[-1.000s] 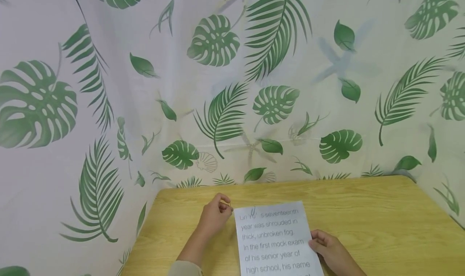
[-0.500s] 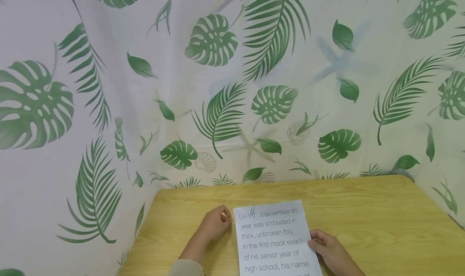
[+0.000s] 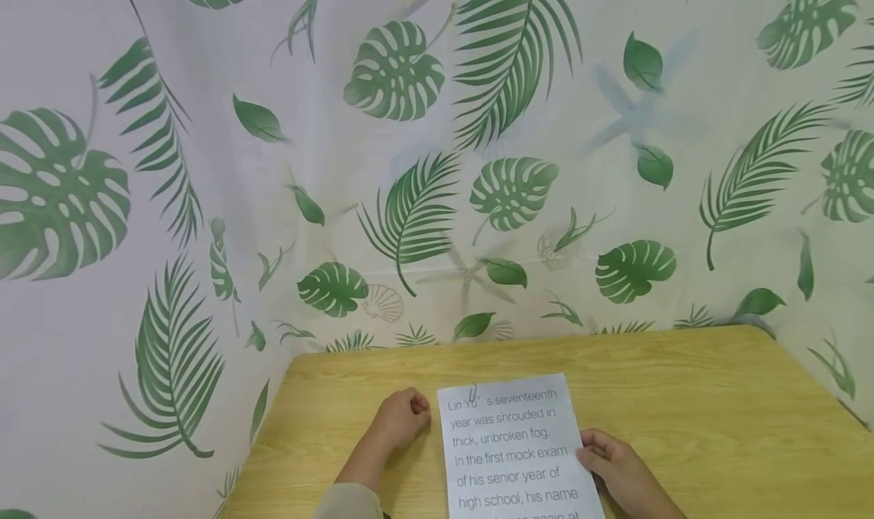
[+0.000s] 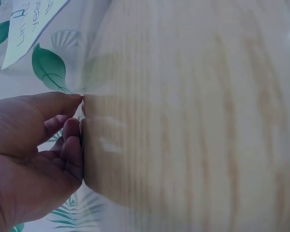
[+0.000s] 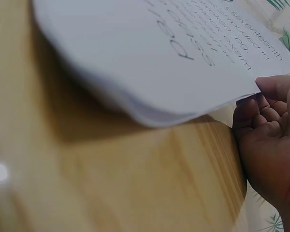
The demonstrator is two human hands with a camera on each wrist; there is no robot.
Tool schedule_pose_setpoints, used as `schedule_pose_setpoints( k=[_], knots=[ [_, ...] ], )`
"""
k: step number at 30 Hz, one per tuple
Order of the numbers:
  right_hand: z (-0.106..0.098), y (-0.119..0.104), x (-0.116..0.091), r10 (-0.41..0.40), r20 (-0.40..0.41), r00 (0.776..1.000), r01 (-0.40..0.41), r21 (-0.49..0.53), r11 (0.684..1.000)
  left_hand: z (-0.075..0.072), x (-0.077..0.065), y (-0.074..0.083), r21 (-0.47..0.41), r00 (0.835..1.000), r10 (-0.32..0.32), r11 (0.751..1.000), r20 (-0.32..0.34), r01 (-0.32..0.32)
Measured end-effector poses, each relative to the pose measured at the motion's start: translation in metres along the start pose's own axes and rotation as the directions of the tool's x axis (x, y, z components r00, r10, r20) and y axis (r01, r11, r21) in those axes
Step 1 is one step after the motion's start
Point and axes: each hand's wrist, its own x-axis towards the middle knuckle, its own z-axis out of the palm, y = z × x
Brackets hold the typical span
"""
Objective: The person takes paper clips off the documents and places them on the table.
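Printed paper sheets [image 3: 508,443], topped by large black text, stand tilted toward me in the head view, their lower part cut off by the frame. A paper clip [image 3: 473,394] sits on their top edge near the left corner. My right hand [image 3: 617,466] pinches the right edge of the sheets between thumb and curled fingers. In the right wrist view the stacked pages [image 5: 150,87] bow loosely at the lower edge. To the left of the sheets, my left hand [image 3: 403,419] rests on the table with its fingers loosely curled, nothing visible in them.
The wood-grain table [image 3: 683,397] spreads below both hands. Behind and to the left hangs a pale curtain [image 3: 573,109] printed with green leaves, reaching down to the table's back edge.
My left hand has lowered from beside the sheets' top left corner onto the table, its fingers drawing in. The right hand keeps its pinch on the sheets. The head view shifts slightly.
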Motion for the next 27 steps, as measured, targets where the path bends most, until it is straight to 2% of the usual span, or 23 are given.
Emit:
schedule_pose_setpoints(
  k=[10, 18, 23, 27],
  knots=[
    [0.000, -0.001, -0.002, -0.044, 0.017, 0.999, 0.044, 0.005, 0.999, 0.000, -0.004, 0.000, -0.033, 1.000, -0.016, 0.999, -0.023, 0.015],
    [0.001, -0.003, -0.002, -0.051, 0.021, 0.998, 0.050, 0.008, 0.999, -0.003, -0.002, -0.008, -0.159, 0.999, -0.047, 0.986, -0.022, 0.043],
    [0.001, -0.002, -0.001, -0.054, 0.023, 0.998, 0.054, 0.007, 0.999, -0.005, -0.003, -0.007, -0.289, 0.997, -0.077, 0.955, -0.026, 0.066],
    [0.002, -0.002, -0.002, -0.045, 0.015, 0.999, 0.046, -0.009, 0.999, -0.005, -0.001, 0.000, -0.401, 0.990, -0.109, 0.914, -0.090, 0.064]
  ],
)
